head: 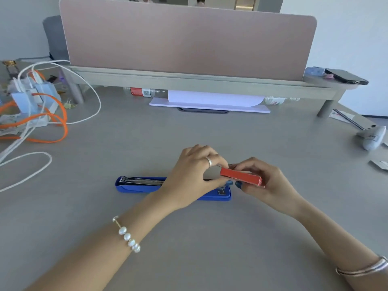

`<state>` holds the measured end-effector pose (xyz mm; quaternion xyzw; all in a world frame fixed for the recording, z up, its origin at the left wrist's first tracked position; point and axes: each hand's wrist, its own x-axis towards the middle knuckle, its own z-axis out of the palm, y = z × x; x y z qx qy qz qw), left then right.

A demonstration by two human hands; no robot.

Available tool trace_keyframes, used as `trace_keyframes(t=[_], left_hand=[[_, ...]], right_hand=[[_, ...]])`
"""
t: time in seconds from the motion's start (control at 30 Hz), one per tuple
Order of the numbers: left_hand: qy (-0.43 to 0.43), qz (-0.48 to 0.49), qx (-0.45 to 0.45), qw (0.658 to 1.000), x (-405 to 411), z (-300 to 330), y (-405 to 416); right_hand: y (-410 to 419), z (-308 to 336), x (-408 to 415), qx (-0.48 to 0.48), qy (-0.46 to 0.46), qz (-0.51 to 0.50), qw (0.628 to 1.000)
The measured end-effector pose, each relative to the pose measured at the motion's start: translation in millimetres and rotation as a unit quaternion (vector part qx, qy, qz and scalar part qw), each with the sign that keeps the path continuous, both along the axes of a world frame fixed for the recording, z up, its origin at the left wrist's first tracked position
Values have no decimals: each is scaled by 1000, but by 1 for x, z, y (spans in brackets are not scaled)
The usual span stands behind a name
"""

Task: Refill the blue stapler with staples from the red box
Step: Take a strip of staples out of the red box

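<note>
Head view: right hand (270, 181) grips the light, crushable red box (241, 177) by its sides; left hand (195, 175) pinches its end, perhaps the flap, above the opened blue stapler (136, 184).

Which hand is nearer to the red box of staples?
Right. The right hand grips the red box along its length; the left hand only touches the box's left end with its fingertips, above the open blue stapler.

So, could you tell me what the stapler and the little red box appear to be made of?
Blue stapler: glossy moulded plastic shell, judging by its smooth sheen, with a shiny metal staple channel inside. Red box: probably matte printed cardboard, given its sharp folded edges and flat faces.
</note>
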<state>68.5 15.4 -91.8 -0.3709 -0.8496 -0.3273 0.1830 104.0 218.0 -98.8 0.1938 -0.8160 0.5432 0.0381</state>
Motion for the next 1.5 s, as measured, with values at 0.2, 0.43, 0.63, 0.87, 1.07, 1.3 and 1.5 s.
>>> trace_keyframes(t=[0.2,0.43,0.63,0.87,1.07,1.3,1.5], left_hand=[[-78,-25,88,993,7,-8,-3],[39,13,87,995,8,-7,-3],[241,12,32,970,9,-4,-7],[31,-4,-15,999,27,9,-6],[51,2,-4,999,30,6,1],[105,8,-120,987,30,-2,3],[22,35,-115,993,34,-13,12]], right_hand=[[1,-7,-1,79,37,-10,996],[-2,-6,5,77,48,-20,996],[-5,-6,9,76,47,-12,996],[-7,-2,13,49,60,-2,997],[-8,-2,14,71,65,-14,995],[-4,-3,10,104,98,-33,989],[-3,-4,8,138,114,-27,984]])
